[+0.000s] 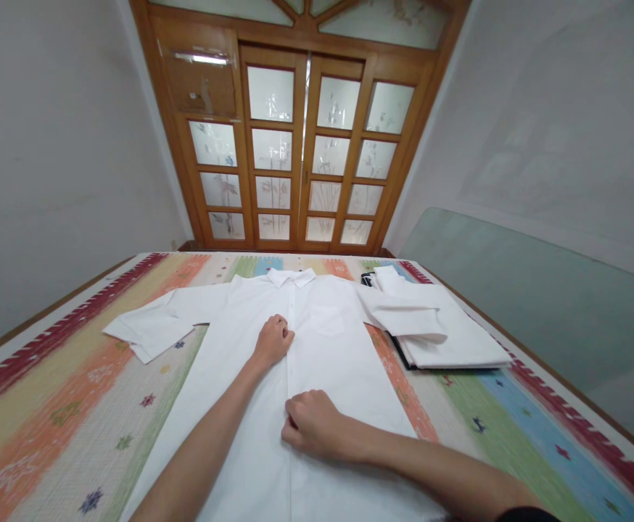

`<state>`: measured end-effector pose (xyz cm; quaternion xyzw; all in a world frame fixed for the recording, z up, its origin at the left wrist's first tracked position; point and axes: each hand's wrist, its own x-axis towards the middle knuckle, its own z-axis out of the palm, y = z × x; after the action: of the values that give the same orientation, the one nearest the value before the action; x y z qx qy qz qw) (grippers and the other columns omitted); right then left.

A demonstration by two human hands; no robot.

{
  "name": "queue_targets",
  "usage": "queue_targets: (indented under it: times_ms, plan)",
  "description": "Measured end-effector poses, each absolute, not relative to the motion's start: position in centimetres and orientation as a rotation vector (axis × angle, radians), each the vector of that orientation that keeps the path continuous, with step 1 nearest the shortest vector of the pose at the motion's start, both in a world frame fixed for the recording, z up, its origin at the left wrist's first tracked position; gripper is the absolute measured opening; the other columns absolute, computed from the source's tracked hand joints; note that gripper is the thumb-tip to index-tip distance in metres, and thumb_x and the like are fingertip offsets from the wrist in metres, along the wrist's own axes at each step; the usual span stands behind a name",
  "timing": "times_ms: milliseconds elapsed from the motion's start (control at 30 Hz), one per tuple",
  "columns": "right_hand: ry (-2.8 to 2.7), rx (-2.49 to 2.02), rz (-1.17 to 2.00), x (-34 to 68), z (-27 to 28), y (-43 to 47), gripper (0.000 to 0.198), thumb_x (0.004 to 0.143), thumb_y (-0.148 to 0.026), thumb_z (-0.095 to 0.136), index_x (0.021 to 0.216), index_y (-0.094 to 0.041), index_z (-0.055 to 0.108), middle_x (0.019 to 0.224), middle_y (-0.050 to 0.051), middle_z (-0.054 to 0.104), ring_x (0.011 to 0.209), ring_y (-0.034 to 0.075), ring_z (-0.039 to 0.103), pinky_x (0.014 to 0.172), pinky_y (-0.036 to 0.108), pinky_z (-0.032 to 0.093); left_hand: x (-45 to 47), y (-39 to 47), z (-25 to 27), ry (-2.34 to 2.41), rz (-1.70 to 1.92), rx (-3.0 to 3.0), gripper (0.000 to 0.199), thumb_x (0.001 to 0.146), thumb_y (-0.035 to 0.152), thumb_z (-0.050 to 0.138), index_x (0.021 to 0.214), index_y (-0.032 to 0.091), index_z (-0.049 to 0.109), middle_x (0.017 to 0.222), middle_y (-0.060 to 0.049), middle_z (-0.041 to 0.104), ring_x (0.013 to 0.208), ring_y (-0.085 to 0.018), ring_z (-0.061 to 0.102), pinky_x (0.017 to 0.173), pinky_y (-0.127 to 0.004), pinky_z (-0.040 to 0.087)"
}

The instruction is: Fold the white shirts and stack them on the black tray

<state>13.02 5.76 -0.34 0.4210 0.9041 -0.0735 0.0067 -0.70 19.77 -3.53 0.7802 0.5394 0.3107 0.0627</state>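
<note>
A white button-front shirt (328, 362) lies spread face up, its collar (291, 278) at the far end and its sleeves out to the sides. Along its middle runs the front placket (289, 377). My left hand (274, 339) is closed, its curled fingers on the shirt's placket below the collar. Nearer to me, my right hand (313, 424) is also closed, with thumb and fingers pinched at the placket. The cloth between the fingers is mostly hidden. My forearms cross over the lower part of the shirt.
Under the shirt is a striped, patterned cloth (93, 406) on the table. A stack of folded white garments (453, 333), with black cloth beneath, lies at the right, partly under the shirt's sleeve. A pale green panel (513, 290) leans on the right wall; wooden glazed doors (300, 145) stand beyond.
</note>
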Motion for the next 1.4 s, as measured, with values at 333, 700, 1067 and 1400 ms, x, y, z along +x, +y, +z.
queue_targets:
  times_ms: [333,700,1067,1400]
  plan:
    - [3.164,1.123,0.046,13.4,-4.5,3.7,0.013,0.084,-0.028,0.050,0.078,-0.017,0.056,0.075,0.005,0.061,0.065,0.017,0.055,0.059,0.030,0.033,-0.6,19.5,-3.7,1.692,0.662,2.513,0.039,0.086,0.018,0.042,0.123,0.018,0.055,0.139,-0.010,0.053,0.130,-0.023,0.044,0.107,-0.039,0.035]
    - [3.197,1.037,-0.026,14.2,-4.4,2.4,0.011,0.081,-0.027,0.053,0.075,-0.018,0.055,0.072,0.004,0.060,0.063,0.016,0.050,0.059,0.030,0.030,-1.1,20.9,-4.7,1.639,0.489,2.518,0.048,0.096,0.036,0.030,0.140,0.023,0.043,0.149,-0.006,0.040,0.141,-0.025,0.030,0.113,-0.047,0.024]
    - [3.217,0.920,0.016,16.0,-5.5,0.2,0.013,0.081,-0.026,0.054,0.070,-0.018,0.054,0.067,0.003,0.058,0.060,0.015,0.048,0.058,0.029,0.030,-1.4,21.3,-4.4,1.703,0.416,2.492,0.053,0.096,0.043,0.027,0.142,0.020,0.041,0.150,-0.008,0.037,0.142,-0.026,0.026,0.114,-0.048,0.021]
    - [2.653,1.816,-0.468,28.0,0.7,-2.4,0.006,0.083,-0.023,0.054,0.078,-0.019,0.054,0.083,0.004,0.061,0.079,0.017,0.056,0.070,0.028,0.040,-1.3,21.2,-4.5,1.718,0.472,2.476,0.051,0.096,0.042,0.029,0.139,0.019,0.045,0.148,-0.009,0.042,0.141,-0.026,0.029,0.114,-0.046,0.021]
